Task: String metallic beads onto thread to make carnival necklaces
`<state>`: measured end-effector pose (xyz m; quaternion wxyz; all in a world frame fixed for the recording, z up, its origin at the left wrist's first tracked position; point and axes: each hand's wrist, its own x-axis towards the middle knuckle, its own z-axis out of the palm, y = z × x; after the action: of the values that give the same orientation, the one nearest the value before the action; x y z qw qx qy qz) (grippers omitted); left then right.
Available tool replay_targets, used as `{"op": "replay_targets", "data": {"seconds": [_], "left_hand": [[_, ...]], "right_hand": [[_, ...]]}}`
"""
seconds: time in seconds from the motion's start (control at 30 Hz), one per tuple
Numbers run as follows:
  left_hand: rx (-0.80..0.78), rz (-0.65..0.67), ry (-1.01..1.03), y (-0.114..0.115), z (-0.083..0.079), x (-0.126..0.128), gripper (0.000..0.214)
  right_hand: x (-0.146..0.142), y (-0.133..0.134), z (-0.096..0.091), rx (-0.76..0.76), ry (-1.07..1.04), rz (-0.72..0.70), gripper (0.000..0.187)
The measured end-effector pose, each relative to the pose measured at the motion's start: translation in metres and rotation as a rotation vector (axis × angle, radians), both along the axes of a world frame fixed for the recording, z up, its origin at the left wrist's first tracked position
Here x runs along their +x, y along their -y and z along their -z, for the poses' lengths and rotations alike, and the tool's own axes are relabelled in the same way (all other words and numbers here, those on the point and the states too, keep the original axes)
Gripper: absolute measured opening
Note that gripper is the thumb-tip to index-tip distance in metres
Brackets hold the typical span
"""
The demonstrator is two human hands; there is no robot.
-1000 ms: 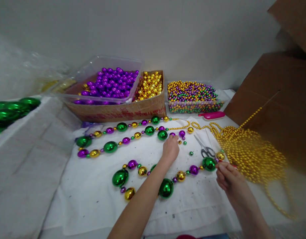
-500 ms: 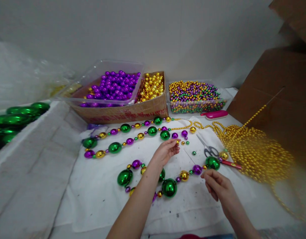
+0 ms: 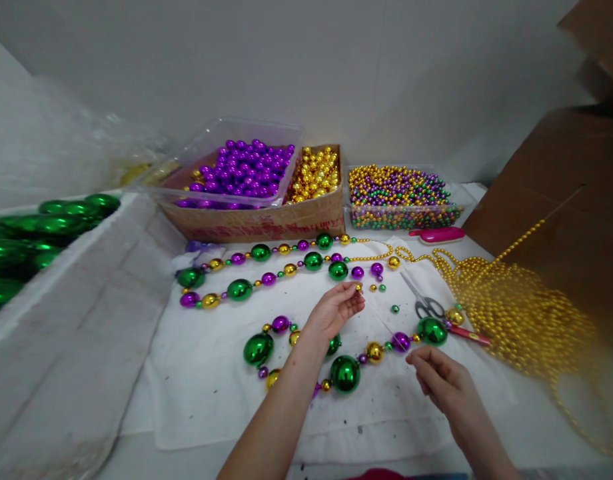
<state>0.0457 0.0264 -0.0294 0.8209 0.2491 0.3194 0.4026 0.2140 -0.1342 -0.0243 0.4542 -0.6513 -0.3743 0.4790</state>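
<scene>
My left hand [image 3: 339, 308] pinches a small gold bead [image 3: 358, 287] between thumb and fingertips. My right hand [image 3: 440, 377] is closed on a long thin needle [image 3: 384, 325], which slants up and left so that its tip is at or close beside the gold bead; whether it is through the hole I cannot tell. Behind the needle lies a strand of green, purple and gold beads [image 3: 345, 375], curling left and partly covered by my left forearm. Loose near my left fingers are a small gold bead [image 3: 373, 288], small green beads [image 3: 395, 309] and larger purple beads [image 3: 357, 273].
A finished-looking bead necklace [image 3: 240, 289] lies behind my hands. Scissors [image 3: 429, 307], a red-handled tool [image 3: 470, 335] and piled gold bead chain [image 3: 526, 313] are at right. Behind stand a cardboard box [image 3: 256, 225] and a tub of small mixed beads [image 3: 404, 217]; green balls [image 3: 41, 233] fill a left box.
The needle tip has moved up and left, from just short of the gold bead to at or beside it. The view has shifted slightly; both hands keep their grip.
</scene>
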Motion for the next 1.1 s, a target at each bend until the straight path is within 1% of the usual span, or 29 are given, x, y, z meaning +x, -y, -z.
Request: {"op": "replay_targets", "data": {"seconds": [0.2,0.37,0.5,0.57,0.6,0.67,0.73,0.77,0.8,0.87,0.97,1.03,1.1], "left_hand": [[0.014,-0.005,-0.008,0.002,0.000,-0.002,0.013],[0.016,-0.014,0.002,0.007,-0.002,0.003,0.022],[0.047,0.078,-0.002,0.018,-0.004,0.015,0.020],[0.119,0.096,-0.055,0.022,-0.008,0.019,0.015],[0.171,0.076,-0.103,0.024,-0.011,0.020,0.014],[0.299,0.000,-0.223,0.025,-0.020,0.020,0.014],[0.443,-0.072,-0.327,0.024,-0.032,0.019,0.014],[0.507,-0.090,-0.355,0.024,-0.038,0.020,0.012],[0.561,-0.096,-0.363,0.023,-0.043,0.020,0.011],[0.629,-0.087,-0.346,0.024,-0.052,0.023,0.010],[0.656,-0.077,-0.327,0.024,-0.057,0.030,0.011],[0.661,-0.051,-0.346,0.023,-0.054,0.032,0.013],[0.665,0.018,-0.401,0.018,-0.046,0.032,0.018]], "right_hand": [[0.001,0.000,-0.001,-0.004,0.039,0.012,0.028],[-0.006,-0.003,0.006,0.017,0.017,0.018,0.026],[-0.018,-0.019,0.010,0.072,0.004,0.031,0.026],[-0.019,-0.029,0.009,0.135,0.059,0.039,0.023],[-0.018,-0.033,0.007,0.174,0.117,0.041,0.024],[-0.013,-0.040,0.000,0.269,0.305,0.045,0.033],[-0.007,-0.044,-0.010,0.382,0.521,0.046,0.037],[-0.005,-0.046,-0.015,0.433,0.595,0.041,0.037],[-0.004,-0.048,-0.020,0.470,0.626,0.027,0.036],[-0.005,-0.052,-0.027,0.475,0.552,-0.009,0.032],[-0.007,-0.058,-0.028,0.367,0.253,-0.026,0.019],[-0.003,-0.058,-0.024,0.288,0.017,0.010,0.016],[0.005,-0.053,-0.021,0.237,-0.234,0.068,0.016]]}}
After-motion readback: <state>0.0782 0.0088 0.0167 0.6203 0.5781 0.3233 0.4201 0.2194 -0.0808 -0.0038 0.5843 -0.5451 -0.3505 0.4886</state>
